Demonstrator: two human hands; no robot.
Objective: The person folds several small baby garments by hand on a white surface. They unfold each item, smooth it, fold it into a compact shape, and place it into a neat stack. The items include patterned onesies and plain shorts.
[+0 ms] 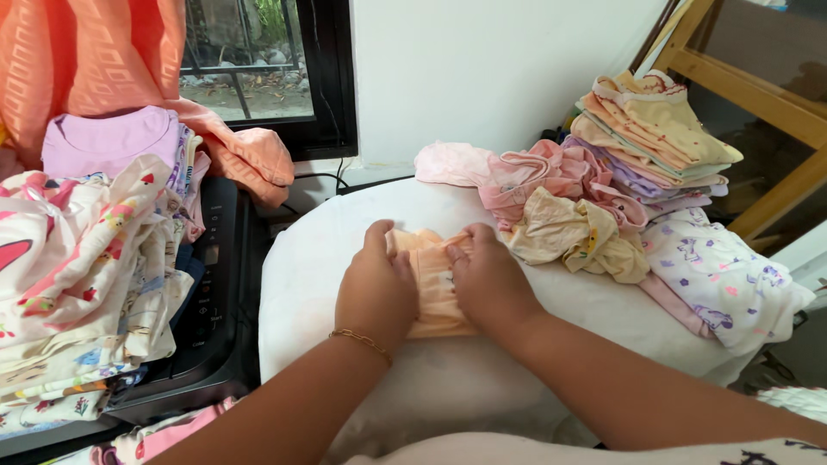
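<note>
Small peach cotton garment (433, 288), tabletop (327, 258) centre; left hand (375, 288), right hand (487, 280) fingers pressed flat, unclenched. Risk: fold slipping undone.

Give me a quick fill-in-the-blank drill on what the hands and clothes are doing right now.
1. Both hands, left hand and right hand, press on a small garment coloured ____.
2. A thin gold bracelet sits on the ____ wrist.
3. The garment lies on a padded surface covered in ____ cloth.
4. The neat folded stack stands to the person's ____.

Missing words: orange; left; white; right
</note>
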